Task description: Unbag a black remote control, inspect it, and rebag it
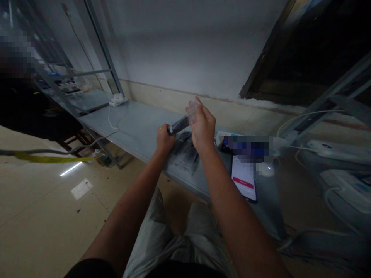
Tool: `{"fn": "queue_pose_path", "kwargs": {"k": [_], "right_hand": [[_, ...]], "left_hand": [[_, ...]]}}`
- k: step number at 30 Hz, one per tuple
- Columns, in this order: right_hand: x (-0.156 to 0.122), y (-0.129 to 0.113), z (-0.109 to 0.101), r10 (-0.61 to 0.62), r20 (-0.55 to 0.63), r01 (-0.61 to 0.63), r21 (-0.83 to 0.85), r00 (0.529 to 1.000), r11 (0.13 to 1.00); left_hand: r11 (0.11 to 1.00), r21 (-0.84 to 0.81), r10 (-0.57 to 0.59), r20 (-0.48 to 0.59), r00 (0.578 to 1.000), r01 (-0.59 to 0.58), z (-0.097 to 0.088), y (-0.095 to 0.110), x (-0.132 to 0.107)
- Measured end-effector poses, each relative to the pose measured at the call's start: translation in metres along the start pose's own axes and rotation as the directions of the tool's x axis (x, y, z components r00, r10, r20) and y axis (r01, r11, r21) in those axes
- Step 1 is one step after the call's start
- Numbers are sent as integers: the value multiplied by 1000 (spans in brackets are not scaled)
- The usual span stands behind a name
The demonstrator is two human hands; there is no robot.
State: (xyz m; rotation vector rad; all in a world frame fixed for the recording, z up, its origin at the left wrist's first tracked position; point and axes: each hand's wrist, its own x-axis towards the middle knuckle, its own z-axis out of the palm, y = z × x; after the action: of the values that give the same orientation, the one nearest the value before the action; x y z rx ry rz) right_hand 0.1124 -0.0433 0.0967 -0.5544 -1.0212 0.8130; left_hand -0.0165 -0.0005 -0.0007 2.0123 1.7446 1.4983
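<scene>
My left hand [164, 139] is closed around the lower end of a slim dark object [179, 125] that sits partly inside a small clear plastic bag [192, 109]. My right hand [203, 127] pinches the bag's upper end with fingers pressed together. Both hands are raised just above a long grey bench [136, 127]. Under them on the bench lies a pile of dark items in clear bags [185, 152].
A phone [244, 178] with a lit white screen lies on the bench right of my hands, beside a small white round thing [266, 170]. A white power strip [118, 100] sits at the bench's far end. White cables trail at the right. Metal shelving stands left.
</scene>
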Motion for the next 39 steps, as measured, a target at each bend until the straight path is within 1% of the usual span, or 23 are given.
{"fn": "queue_pose_path", "kwargs": {"k": [2,5,7,10,13,17,20,25,28,30,33,35,37,39], "right_hand": [[1,-3,2,-29,8,29,2,1000,1000],[2,-5,1,-39,9,39,9,999,999],[4,-4,-1,-45,-19,45,5,999,999],[5,6,-6,-44,-102,39,-57,994,998],[2,21,-10,6,-172,-30,-137,985,990],[-6,35,-16,134,-160,-163,-181,978,970],[-7,37,-18,181,-168,-202,-122,969,972],[2,27,-19,162,-220,-175,-43,962,984],[7,18,-19,139,-255,-147,-12,957,989],[9,10,-21,134,-279,-133,21,951,991],[12,2,-25,131,-339,-112,74,931,991],[13,2,-30,141,-370,-115,91,918,989],[12,5,-34,160,-416,-132,96,895,987],[10,12,-39,191,-475,-159,107,859,981]], "left_hand": [[999,-34,-26,-11,1000,26,1,0,1],[995,-81,-68,-35,997,65,1,-2,1],[991,-106,-90,-48,995,85,1,-2,2],[987,-125,-106,-64,992,98,1,-3,1],[990,-115,-92,-69,993,83,2,-4,1],[993,-94,-70,-54,996,65,3,-6,1],[995,-75,-74,-54,996,70,4,-7,1],[992,-17,-126,-93,988,125,3,-8,1],[978,-5,-206,-126,971,207,2,-9,3],[958,-19,-285,-145,947,286,2,-11,5],[929,-78,-370,-195,908,362,1,-14,7],[920,-129,-390,-226,893,370,1,-15,8],[918,-169,-390,-232,891,358,0,-15,8],[918,-198,-385,-227,895,344,0,-15,8]]}}
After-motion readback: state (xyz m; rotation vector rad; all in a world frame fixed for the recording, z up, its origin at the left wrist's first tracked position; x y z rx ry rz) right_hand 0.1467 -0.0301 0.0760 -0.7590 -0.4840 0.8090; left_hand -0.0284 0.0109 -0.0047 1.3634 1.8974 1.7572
